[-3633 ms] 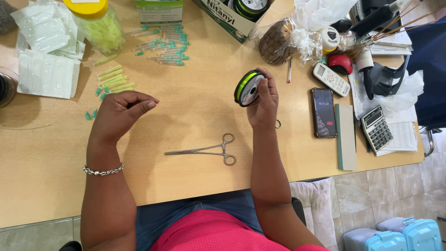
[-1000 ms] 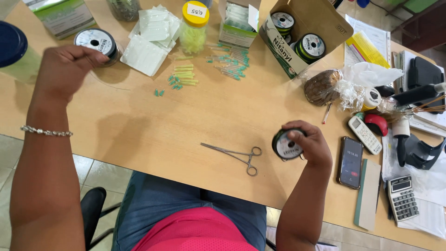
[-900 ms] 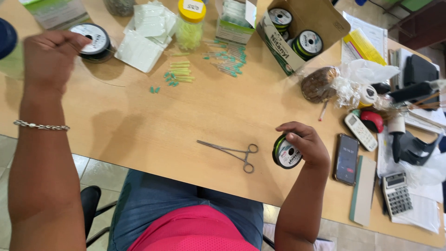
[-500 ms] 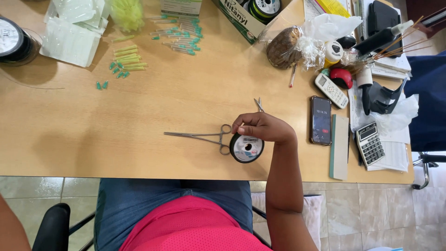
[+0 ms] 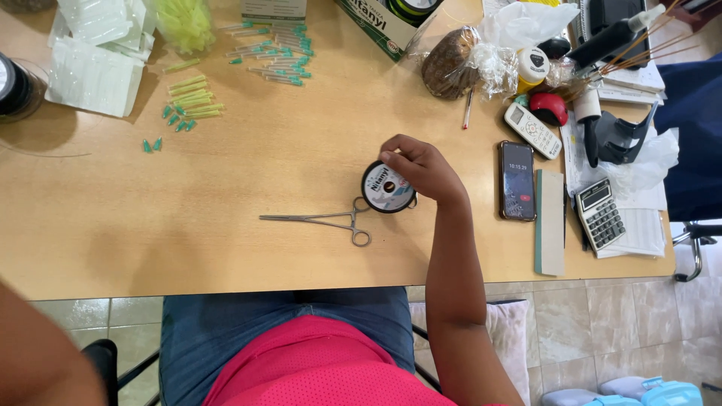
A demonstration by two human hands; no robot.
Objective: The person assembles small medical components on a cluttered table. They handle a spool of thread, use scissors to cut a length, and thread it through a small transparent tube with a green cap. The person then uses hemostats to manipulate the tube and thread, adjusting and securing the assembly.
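One spool (image 5: pixel 387 188) sits gripped by the right hand (image 5: pixel 423 167) beside the forceps (image 5: pixel 323 221), which lie untouched; left hand's grip cannot be told.

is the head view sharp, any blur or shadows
Head view: the table is evenly lit, with the spool and forceps sharp; soft shadows fall beside the right hand; only the forearm at the lower left corner is blurred.

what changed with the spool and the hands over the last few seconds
The right hand brought the round spool down from mid-air and now holds it on the wooden table beside the ring handles of the metal forceps. The left hand swung far out to the left and is now out of view. The forceps, phone and calculator stayed put.
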